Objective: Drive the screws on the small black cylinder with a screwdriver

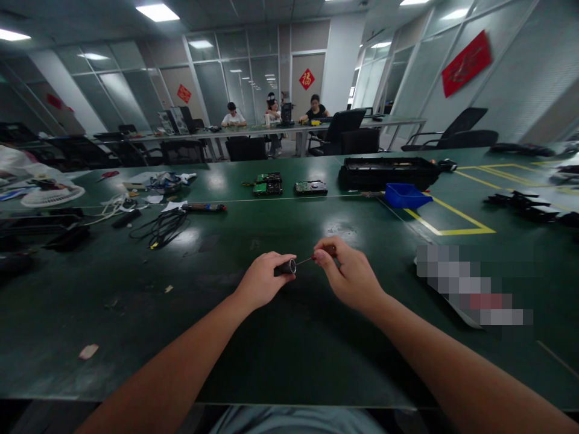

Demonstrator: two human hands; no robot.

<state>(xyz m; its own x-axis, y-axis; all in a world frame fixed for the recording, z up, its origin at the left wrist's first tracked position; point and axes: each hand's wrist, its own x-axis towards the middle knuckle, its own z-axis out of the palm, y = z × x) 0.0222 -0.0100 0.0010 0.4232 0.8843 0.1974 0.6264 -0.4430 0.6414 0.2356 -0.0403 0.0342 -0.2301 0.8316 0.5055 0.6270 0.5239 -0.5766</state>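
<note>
My left hand [265, 278] is closed round a short dark cylinder [286, 267] whose pale, ring-shaped end faces right. In my right hand [347, 271] is a screwdriver [313, 258] with a dark red handle, mostly covered by the fingers. Its thin shaft points left at the cylinder's ringed end. Whether the tip touches the cylinder, I cannot tell. Both hands are above the green table [289, 355], near its middle. Beyond them lie green circuit boards [268, 184] and a metal-cased drive-like part [310, 187].
A long black housing [389, 173] and a blue bin [406, 196] stand at the back right. A blurred white packet [470, 289] lies right of my hands. Coiled black cable [165, 229] and a dark rod-like tool [203, 207] lie left. Several people sit at a far table.
</note>
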